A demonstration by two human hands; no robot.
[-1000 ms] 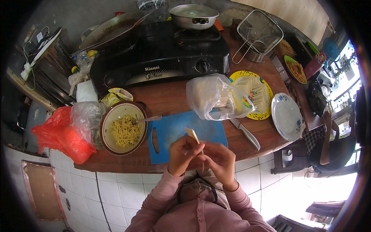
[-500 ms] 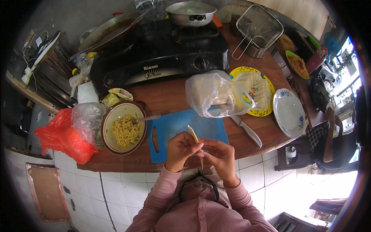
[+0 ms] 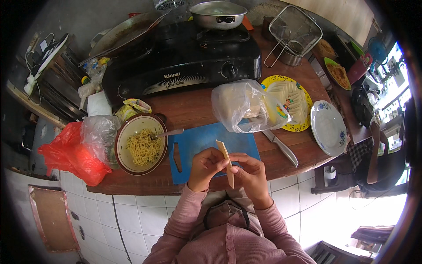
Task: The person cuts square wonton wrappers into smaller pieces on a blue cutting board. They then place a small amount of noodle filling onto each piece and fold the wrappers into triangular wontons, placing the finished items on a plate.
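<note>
Bags (image 3: 74, 152) of thin plastic, one red and one clear, lie bunched at the left end of the wooden table (image 3: 189, 110). Just beside them stands a cream bowl (image 3: 129, 130) with a brown rim; yellow noodles (image 3: 145, 147) are heaped in it, and the handle of a utensil (image 3: 171, 132) slants out over the rim to the right. Next comes a blue cutting board (image 3: 198, 136), lying flat, with a slot at its left end.

Above the board's near side, the left hand (image 3: 205, 168) pinches a pale flat piece (image 3: 230, 177) between thumb and forefinger, with hardly any gap; its other fingers curl toward the palm. The piece is tilted nearly edge-on between the two hands, its far end over the board and its near end pointing back toward the body. From the other side the right hand (image 3: 252, 174) closes on it too, thumb and forefinger slightly parted at the tips, the thumb nearer the body. What the fingertips do behind the piece cannot be told.

A bulky clear bag (image 3: 231, 108) sits by the board's far right corner, and a knife (image 3: 283, 150) lies just right of the board. Farther right are a yellow-rimmed plate (image 3: 300, 127) of pale triangular pieces (image 3: 299, 110) and a white plate (image 3: 327, 127) with blue flowers.
</note>
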